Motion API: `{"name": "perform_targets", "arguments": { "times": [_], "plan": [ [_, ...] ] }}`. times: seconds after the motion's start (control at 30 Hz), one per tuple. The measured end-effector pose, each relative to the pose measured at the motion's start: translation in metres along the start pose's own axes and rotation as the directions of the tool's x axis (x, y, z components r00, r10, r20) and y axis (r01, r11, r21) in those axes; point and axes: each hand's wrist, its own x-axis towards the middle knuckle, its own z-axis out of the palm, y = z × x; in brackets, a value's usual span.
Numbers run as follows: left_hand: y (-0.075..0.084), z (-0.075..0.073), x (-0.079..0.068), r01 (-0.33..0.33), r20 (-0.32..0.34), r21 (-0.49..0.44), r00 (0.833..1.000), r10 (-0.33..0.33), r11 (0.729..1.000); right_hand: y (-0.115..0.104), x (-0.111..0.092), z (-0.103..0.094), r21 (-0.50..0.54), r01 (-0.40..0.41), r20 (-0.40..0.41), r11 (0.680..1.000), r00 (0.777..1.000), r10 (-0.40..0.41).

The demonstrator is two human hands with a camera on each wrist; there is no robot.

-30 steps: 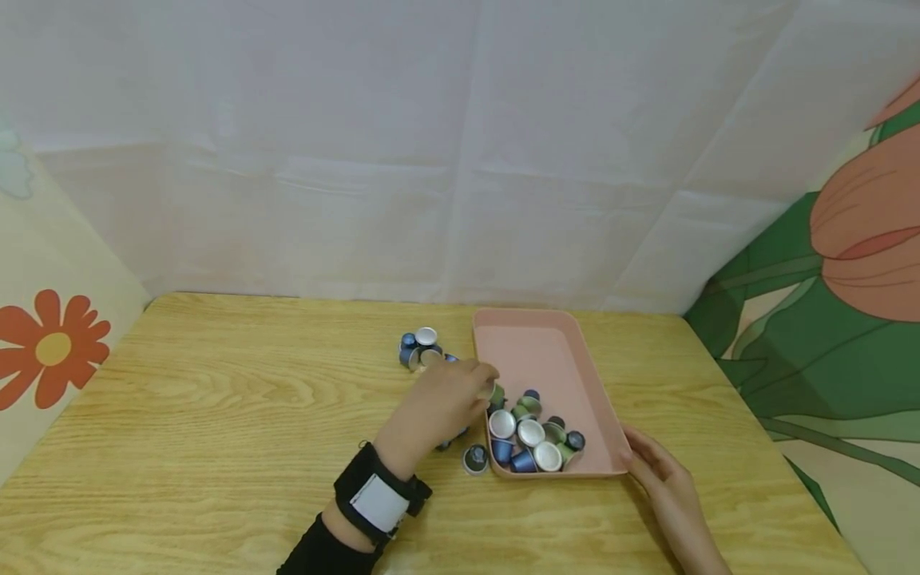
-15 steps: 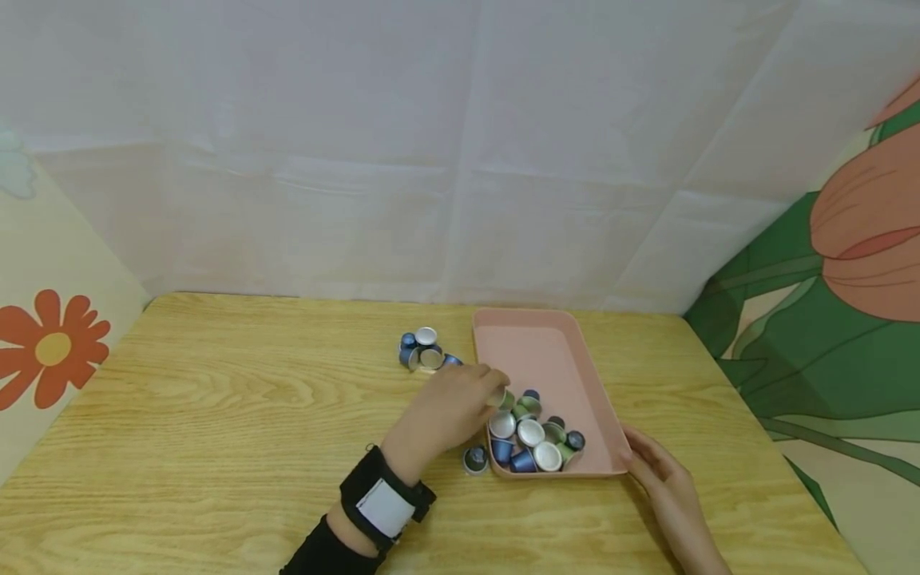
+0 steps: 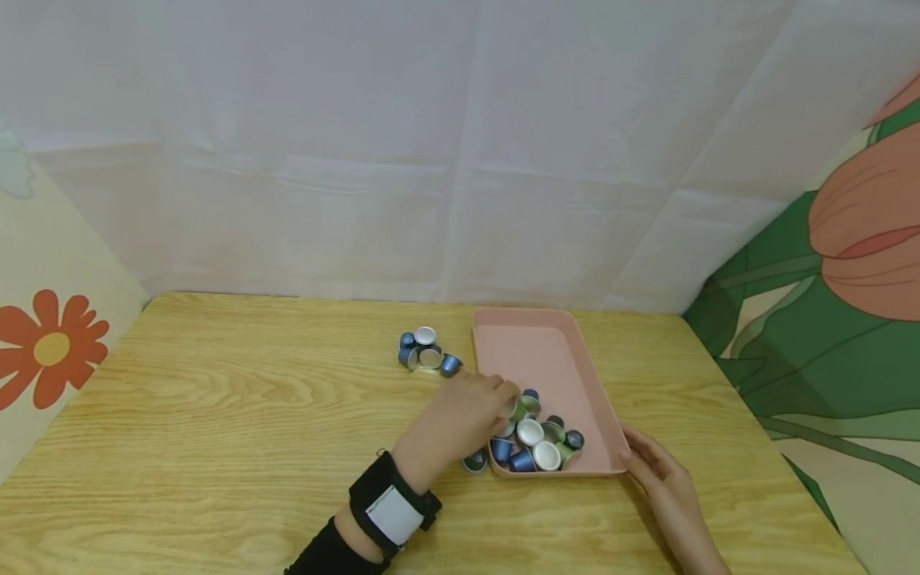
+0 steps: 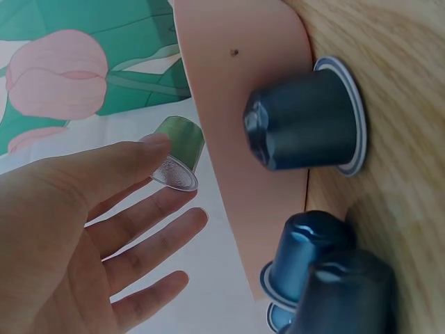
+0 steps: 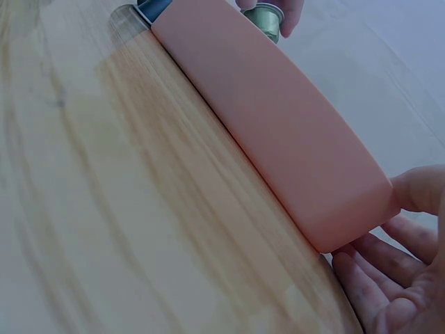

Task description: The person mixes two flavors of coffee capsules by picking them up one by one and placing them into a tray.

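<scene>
One creased white sheet (image 3: 345, 144) of smooth fabric hangs behind my flat, yellow wood-grained tabletop (image 3: 237, 407). On the tabletop lies a shallow, matte pink tray (image 3: 535, 351), rectangular with rounded corners and plain raised walls.

My left forearm, in a black sleeve (image 3: 334, 551), slants up from the lower edge of the head view, palm down and wrist slightly bent, so that my left hand (image 3: 460, 415) arches across the tray's left rim. Its thumb and forefinger pinch a small green metallic capsule (image 4: 182, 142), a tapered cup with a silver foil lid; the other fingers spread apart, nearly straight. The capsule is at the tray's left side, its lid tilted downward in the left wrist view.

My right hand (image 3: 668, 487) grips the tray's near right corner, thumb against the upper wall, the bent fingers near the base.

A black wrist strap (image 3: 391, 507) with a white rectangular patch encircles my left wrist.

Smallest are the other capsules: blue and green cups with round foil lids (image 3: 530, 432) heaped in the tray's near half, a blue group (image 3: 426, 336) on the wood beyond my left hand, and a dark glossy capsule (image 4: 306, 122) standing on its rim just beside the tray's outer wall.
</scene>
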Motion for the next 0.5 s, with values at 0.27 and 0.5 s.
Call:
{"name": "perform_targets", "arguments": {
  "times": [0.27,0.5],
  "plan": [
    [0.0046,0.0023,0.0021,0.003,0.021,0.042,1.0,-0.004,0.999,0.0003,0.0003,-0.0003,0.001,0.007,0.001,1.0,1.0,-0.007],
    [0.0058,0.0041,0.002,0.011,0.025,0.055,1.0,-0.012,0.998,0.0003,0.0002,-0.0002,0.006,0.013,-0.002,1.0,1.0,-0.013]
  ]
}}
